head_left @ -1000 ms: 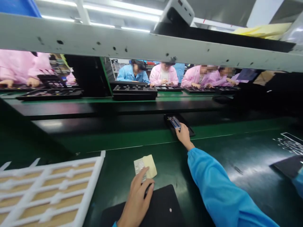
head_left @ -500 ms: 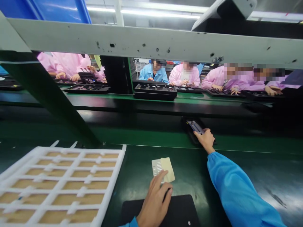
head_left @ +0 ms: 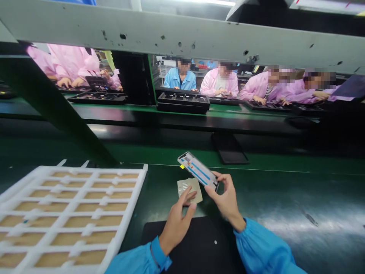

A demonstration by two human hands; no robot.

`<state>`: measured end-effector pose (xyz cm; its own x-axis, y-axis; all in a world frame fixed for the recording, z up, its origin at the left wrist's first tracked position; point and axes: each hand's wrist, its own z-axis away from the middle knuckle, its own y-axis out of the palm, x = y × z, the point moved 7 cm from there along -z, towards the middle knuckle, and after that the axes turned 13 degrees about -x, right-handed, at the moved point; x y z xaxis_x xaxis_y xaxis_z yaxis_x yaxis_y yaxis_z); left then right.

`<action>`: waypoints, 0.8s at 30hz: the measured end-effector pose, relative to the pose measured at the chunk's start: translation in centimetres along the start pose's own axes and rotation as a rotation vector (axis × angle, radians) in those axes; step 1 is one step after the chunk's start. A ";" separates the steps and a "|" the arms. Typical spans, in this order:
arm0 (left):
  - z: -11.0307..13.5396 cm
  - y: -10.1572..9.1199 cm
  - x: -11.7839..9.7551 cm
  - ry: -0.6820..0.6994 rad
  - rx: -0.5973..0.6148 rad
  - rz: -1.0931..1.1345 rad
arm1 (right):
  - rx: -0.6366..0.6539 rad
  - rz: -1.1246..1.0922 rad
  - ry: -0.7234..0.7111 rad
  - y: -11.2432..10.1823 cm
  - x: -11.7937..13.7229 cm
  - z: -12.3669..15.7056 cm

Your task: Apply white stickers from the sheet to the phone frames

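Note:
My right hand (head_left: 225,198) grips a phone housing (head_left: 199,171) by its near right end, thumb on one side and fingers on the other. The housing is tilted, with two blue strips inside and a small yellow tab at its far left corner. My left hand (head_left: 178,219) reaches over a pale sheet of small white stickers (head_left: 196,190), its fingers apart and nothing visibly held. Whether the fingertips touch the sheet, I cannot tell. Below both hands lies a black mat (head_left: 205,247) with a small white spot on it.
On the left is a white foam tray (head_left: 76,205) with brown-bottomed compartments. A black phone-sized tray (head_left: 229,148) rests on the green bench beyond my right hand. A slanted green post (head_left: 62,110) and an overhead beam (head_left: 148,28) frame several co-workers (head_left: 219,82) opposite.
The phone housing has been lifted from the black tray and brought left and nearer by my right hand. My left hand stays by the sticker sheet. The camera view has tilted down a little.

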<state>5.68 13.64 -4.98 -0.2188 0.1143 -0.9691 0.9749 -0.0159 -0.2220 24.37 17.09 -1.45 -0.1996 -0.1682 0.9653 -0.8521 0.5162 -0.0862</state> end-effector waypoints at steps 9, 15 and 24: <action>0.1 -0.1 -0.5 0.039 -0.051 0.351 | 0.244 -0.356 0.471 3.3 -0.6 6.0; 0.2 0.0 -1.0 0.011 -0.009 0.436 | 0.264 -0.283 0.304 3.8 -0.6 6.8; -0.2 -0.3 -0.3 -0.144 -0.126 0.563 | -0.051 0.233 -0.617 1.7 3.9 8.2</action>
<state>5.47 13.77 -4.57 0.3388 -0.0136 -0.9408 0.9379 0.0842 0.3365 18.18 10.40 0.10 -0.6298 -0.4892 0.6034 -0.7318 0.6342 -0.2496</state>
